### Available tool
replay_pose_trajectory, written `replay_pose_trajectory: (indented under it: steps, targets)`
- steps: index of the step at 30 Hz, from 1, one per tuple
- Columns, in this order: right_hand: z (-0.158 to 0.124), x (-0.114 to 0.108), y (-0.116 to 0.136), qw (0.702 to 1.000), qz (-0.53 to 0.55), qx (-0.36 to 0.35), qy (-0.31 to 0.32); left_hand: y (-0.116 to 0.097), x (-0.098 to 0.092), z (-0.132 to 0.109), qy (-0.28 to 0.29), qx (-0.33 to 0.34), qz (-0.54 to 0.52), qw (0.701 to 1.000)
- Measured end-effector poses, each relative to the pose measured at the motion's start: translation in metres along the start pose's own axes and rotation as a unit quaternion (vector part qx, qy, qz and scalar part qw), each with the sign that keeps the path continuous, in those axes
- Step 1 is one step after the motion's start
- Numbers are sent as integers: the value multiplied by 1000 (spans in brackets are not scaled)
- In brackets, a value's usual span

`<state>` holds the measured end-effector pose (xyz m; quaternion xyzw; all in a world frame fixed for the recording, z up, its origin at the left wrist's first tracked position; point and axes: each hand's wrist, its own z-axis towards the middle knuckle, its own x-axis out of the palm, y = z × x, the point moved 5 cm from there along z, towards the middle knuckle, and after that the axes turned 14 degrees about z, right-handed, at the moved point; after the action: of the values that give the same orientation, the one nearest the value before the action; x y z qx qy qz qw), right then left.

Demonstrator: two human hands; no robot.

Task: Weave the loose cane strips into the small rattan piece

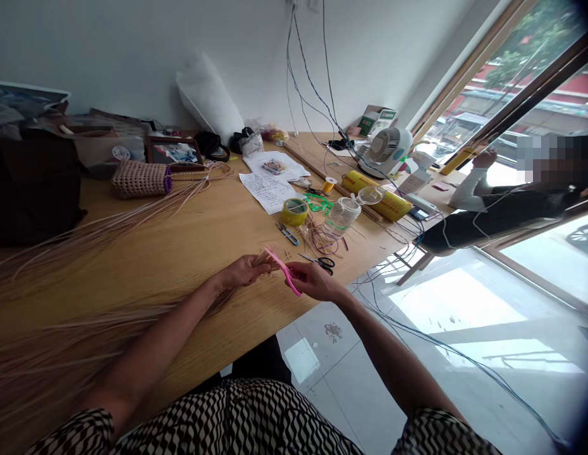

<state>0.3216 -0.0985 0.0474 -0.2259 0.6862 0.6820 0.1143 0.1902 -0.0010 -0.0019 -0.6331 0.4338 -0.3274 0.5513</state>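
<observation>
Now gripping one bundle of pale strands (262,258) in the closed fingers of the left hand (244,272), above the front part of the wooden surface (227,224). Holding one slim pink item (286,272) in the fingers of the right hand (313,282), with its far end at the strand tips; cannot tell contact from overlap. Counting nearby: one pair of black-handled scissors (318,260), one blue snips (287,234), one tape roll (293,217), one yellow spool (328,185), one open clear jar (343,215), one woven bag (140,179), one white fan (387,148), at least two written sheets (268,194). Cannot read the handwriting, nor the print on the yellow package (393,206). Seeing white wall (133,50) behind, glossy floor tiles (351,379) below, one other person (505,212) by the window (493,72).
</observation>
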Motion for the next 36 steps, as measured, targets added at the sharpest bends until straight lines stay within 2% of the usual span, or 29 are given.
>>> replay_pose_trajectory:
  steps: [9, 16, 26, 29, 32, 34, 36]
  targets:
    - [-3, 2, -7, 1000, -17, -4, -18, 3, 0, -1, -9, -7, 11, 1000]
    - [1, 1, 0, 997, -61, -36, 0, 9, 4, 3, 24, -12, 30, 999]
    - [-8, -2, -17, 996, -65, -3, -57, 11, -3, 1, -9, -44, -5, 999]
    - [-15, -18, -29, 990, -93, 13, -102, 14, -8, 2, -44, -59, -16, 997]
    - [-30, -49, -44, 972, -141, 28, -185, 22, -16, 4, -81, -79, -35, 993]
    - [-44, -77, -62, 951, -153, 89, -252, 25, -20, 5, -100, -84, -44, 991]
    - [-61, -106, -86, 916, -152, 193, -317, 27, -22, 6, -109, -87, -45, 989]
